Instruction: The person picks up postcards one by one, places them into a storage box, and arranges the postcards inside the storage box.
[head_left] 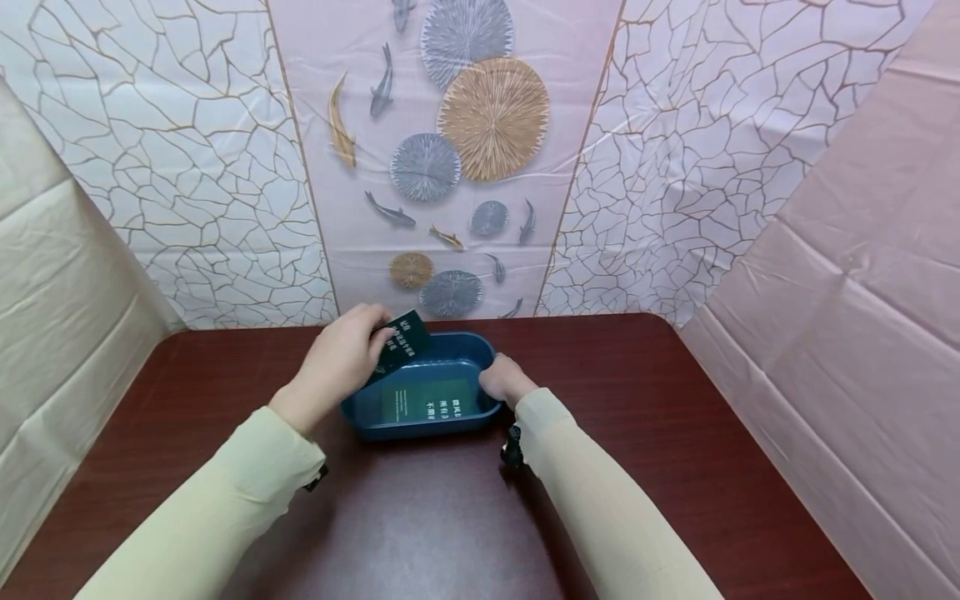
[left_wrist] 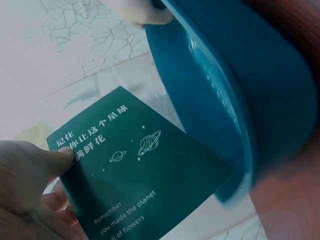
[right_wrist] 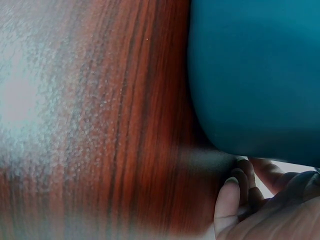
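A dark green notebook (head_left: 405, 340) with white lettering is pinched by its edge between the thumb and fingers of my left hand (head_left: 333, 358), tilted over the left end of a blue plastic basin (head_left: 420, 432). Planet drawings and English words show on the notebook's cover (left_wrist: 145, 170) in the left wrist view. Another green notebook (head_left: 420, 402) lies flat inside the basin. My right hand (head_left: 506, 381) grips the basin's right end at the rim. In the right wrist view, curled fingers (right_wrist: 229, 200) show beside the basin's outer wall (right_wrist: 255, 75).
The basin stands on a reddish-brown wooden table (head_left: 637, 467) toward its far edge. Behind it hangs a patterned cloth backdrop (head_left: 465, 233), with pale cloth (head_left: 840, 275) at the sides. A small black object (head_left: 512, 447) is at the right wrist.
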